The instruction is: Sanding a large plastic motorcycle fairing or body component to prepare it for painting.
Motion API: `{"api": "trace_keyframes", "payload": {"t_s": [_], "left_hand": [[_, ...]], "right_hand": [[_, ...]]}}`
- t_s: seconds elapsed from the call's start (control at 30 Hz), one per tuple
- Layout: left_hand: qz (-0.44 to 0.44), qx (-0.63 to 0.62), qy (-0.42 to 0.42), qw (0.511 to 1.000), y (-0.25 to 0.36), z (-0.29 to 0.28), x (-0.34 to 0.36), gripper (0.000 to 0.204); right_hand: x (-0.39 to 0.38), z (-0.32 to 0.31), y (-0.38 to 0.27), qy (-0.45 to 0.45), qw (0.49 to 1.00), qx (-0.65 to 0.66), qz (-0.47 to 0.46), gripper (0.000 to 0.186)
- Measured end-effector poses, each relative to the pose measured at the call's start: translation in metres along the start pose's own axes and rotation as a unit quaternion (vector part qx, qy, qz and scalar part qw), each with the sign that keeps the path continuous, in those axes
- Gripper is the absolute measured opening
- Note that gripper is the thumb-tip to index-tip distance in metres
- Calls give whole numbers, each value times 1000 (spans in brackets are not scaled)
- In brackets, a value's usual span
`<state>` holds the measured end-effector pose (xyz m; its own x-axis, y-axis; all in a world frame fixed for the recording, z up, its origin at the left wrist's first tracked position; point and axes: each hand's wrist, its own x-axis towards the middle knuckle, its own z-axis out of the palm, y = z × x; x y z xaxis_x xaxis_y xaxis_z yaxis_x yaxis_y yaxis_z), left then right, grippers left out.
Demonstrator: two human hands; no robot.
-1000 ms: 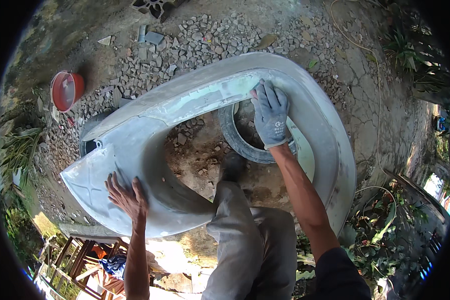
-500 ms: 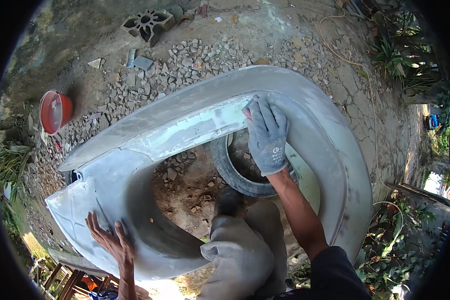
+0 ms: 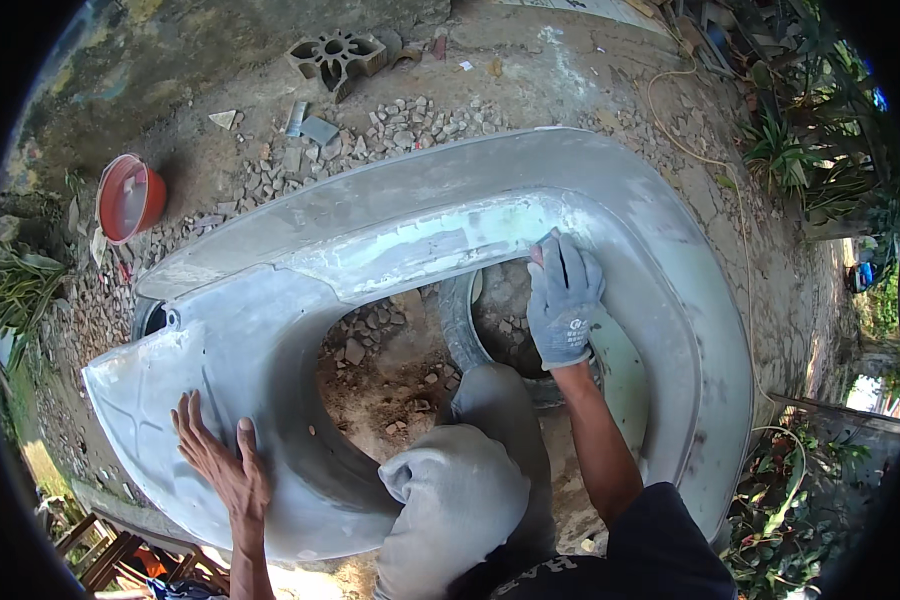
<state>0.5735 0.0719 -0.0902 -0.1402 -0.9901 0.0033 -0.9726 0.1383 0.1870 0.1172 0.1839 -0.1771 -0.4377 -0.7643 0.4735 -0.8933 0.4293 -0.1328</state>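
A large curved grey car fender (image 3: 240, 350), with pale green patches along its inner ledge, lies in front of me around a wide opening. My left hand (image 3: 225, 465), bare, rests flat on its left part with the fingers spread. In a grey work glove, my right hand (image 3: 567, 300) presses its bent fingertips against the ledge at the far side of the opening. A small pinkish-grey piece shows at the thumb side of those fingertips; its kind is too small to make out.
A black tyre (image 3: 460, 320) shows through the opening beside my knee (image 3: 460, 475). Beyond the fender lie rubble (image 3: 400, 125), a patterned concrete block (image 3: 337, 58) and flat scraps (image 3: 319, 130). A red bucket (image 3: 150, 200) stands at left, plants (image 3: 785, 160) and a thin hose (image 3: 740, 220) at right.
My right hand has come nearer along the ledge, toward the opening's far right corner. My left hand stays flat on the fender. The whole view has shifted slightly, and my knee has moved.
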Motion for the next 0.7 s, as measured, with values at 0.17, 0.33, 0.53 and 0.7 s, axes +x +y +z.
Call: {"api": "trace_keyframes", "payload": {"t_s": [0.17, 0.33, 0.53, 0.7], "left_hand": [[2, -14, -16, 1000, 12, 3, 5, 75], [6, -22, -14, 1000, -2, 1, 0, 74], [10, -39, -14, 999, 17, 1, 4, 76], [0, -38, -21, 999, 3, 3, -2, 77]], "right_hand": [[45, 22, -40, 62, 997, 25, 39, 42], [30, 22, -86, 28, 997, 52, -39, 36], [44, 28, -53, 54, 993, -28, 101, 38], [44, 19, -127, -13, 992, 107, -65, 50]]}}
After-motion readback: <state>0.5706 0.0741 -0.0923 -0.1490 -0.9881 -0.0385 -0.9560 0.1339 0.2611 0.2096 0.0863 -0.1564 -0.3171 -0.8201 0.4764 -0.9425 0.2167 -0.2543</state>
